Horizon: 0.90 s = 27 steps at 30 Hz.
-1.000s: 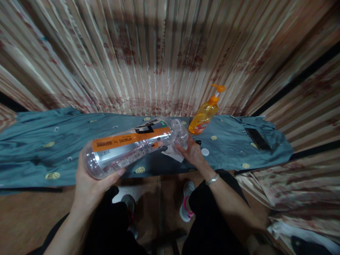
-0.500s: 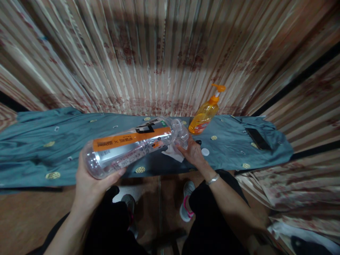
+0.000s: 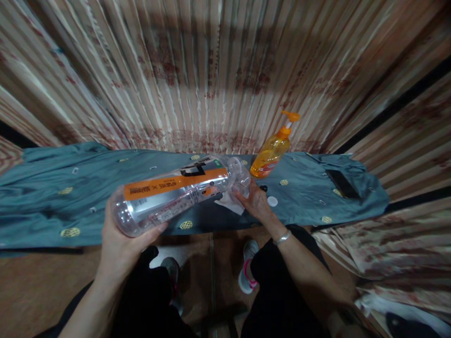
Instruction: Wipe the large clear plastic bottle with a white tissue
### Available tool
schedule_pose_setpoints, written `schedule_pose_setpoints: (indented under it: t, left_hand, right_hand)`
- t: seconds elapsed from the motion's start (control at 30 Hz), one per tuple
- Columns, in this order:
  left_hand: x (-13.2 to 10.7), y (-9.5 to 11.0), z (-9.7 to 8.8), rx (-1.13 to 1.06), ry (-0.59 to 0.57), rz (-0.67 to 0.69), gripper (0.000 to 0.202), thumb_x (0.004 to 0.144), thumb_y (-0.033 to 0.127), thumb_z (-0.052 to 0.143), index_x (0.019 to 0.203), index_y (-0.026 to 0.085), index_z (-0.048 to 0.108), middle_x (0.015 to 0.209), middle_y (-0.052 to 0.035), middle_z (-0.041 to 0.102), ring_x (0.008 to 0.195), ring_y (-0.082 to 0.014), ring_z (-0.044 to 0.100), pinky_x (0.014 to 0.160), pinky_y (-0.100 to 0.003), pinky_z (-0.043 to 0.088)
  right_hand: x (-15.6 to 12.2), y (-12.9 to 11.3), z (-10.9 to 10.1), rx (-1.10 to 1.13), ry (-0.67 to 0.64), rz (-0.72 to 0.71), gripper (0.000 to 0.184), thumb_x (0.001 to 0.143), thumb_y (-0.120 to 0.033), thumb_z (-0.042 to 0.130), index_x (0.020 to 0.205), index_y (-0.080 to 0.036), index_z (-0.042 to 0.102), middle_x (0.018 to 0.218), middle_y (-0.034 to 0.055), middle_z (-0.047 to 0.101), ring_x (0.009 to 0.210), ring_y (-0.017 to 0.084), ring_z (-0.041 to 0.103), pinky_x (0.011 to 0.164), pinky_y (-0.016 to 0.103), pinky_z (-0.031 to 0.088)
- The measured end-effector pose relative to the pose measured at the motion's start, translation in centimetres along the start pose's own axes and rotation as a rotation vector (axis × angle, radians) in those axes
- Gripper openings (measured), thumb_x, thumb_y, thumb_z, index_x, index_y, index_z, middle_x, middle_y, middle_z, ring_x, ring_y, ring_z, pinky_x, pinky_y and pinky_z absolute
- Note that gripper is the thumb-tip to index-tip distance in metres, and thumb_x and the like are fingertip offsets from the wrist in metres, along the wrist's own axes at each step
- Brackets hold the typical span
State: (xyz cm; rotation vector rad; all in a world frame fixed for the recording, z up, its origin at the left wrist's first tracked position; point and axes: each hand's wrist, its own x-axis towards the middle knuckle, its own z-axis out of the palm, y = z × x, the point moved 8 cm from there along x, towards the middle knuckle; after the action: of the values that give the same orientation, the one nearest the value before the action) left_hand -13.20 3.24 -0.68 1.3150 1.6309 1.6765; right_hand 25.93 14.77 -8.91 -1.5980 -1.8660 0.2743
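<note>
My left hand (image 3: 121, 241) grips the base of a large clear plastic bottle (image 3: 176, 192) with an orange label, held nearly level over the blue-green cloth (image 3: 52, 197). My right hand (image 3: 255, 202) is at the bottle's open mouth, fingers pinched on a white tissue (image 3: 230, 203) that lies against the neck. A small white cap (image 3: 272, 201) rests on the cloth just right of that hand.
An orange pump bottle of soap (image 3: 273, 149) stands behind the right hand. A dark phone (image 3: 341, 184) lies on the cloth at the right. Striped curtains hang behind the cloth-covered surface. My legs and shoes are below, over a wooden floor.
The bottle has tilted very slightly; both hands stay in nearly the same place.
</note>
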Motion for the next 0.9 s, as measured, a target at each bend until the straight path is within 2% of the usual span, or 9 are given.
schedule_pose_setpoints:
  t: [0.13, 0.3, 0.43, 0.6, 0.9]
  left_hand:
    - [0.06, 0.02, 0.17, -0.030, 0.011, -0.096, 0.131, 0.032, 0.066, 0.113, 0.148, 0.023, 0.072, 0.148, -0.0175, 0.079, 0.139, -0.0486, 0.075, 0.130, -0.072, 0.052]
    - [0.16, 0.35, 0.21, -0.035, 0.013, -0.107, 0.130, 0.031, 0.063, 0.113, 0.146, 0.022, 0.071, 0.147, -0.0174, 0.079, 0.140, -0.0494, 0.074, 0.129, -0.073, 0.053]
    - [0.20, 0.60, 0.22, -0.026, 0.007, -0.133, 0.134, 0.030, 0.057, 0.113, 0.150, 0.019, 0.069, 0.154, -0.0222, 0.075, 0.146, -0.0540, 0.070, 0.132, -0.076, 0.047]
    - [0.18, 0.77, 0.41, -0.022, 0.008, -0.125, 0.136, 0.030, 0.059, 0.112, 0.150, 0.014, 0.067, 0.156, -0.0280, 0.073, 0.148, -0.0580, 0.068, 0.132, -0.078, 0.046]
    - [0.19, 0.58, 0.41, -0.053, -0.012, -0.125, 0.135, 0.031, 0.054, 0.114, 0.152, 0.016, 0.067, 0.154, -0.0242, 0.075, 0.146, -0.0556, 0.070, 0.131, -0.079, 0.048]
  right_hand:
    - [0.01, -0.10, -0.13, 0.028, 0.004, 0.003, 0.066, 0.100, -0.045, 0.082, 0.157, -0.018, 0.063, 0.125, 0.0231, 0.087, 0.116, 0.043, 0.086, 0.101, 0.066, 0.072]
    - [0.04, -0.02, -0.04, 0.030, -0.009, 0.014, 0.068, 0.100, -0.046, 0.082, 0.159, -0.019, 0.064, 0.124, 0.0230, 0.087, 0.115, 0.043, 0.086, 0.101, 0.068, 0.072]
    - [0.03, 0.18, 0.02, 0.029, 0.001, 0.021, 0.066, 0.098, -0.042, 0.083, 0.158, -0.020, 0.065, 0.122, 0.0222, 0.087, 0.114, 0.043, 0.085, 0.101, 0.069, 0.072]
    - [0.06, 0.20, 0.18, 0.028, 0.004, 0.000, 0.065, 0.099, -0.043, 0.084, 0.156, -0.020, 0.065, 0.123, 0.0224, 0.087, 0.115, 0.042, 0.085, 0.102, 0.066, 0.072]
    - [0.09, 0.07, 0.17, 0.003, -0.024, 0.008, 0.066, 0.101, -0.044, 0.082, 0.157, -0.015, 0.065, 0.131, 0.0267, 0.085, 0.120, 0.043, 0.085, 0.107, 0.065, 0.070]
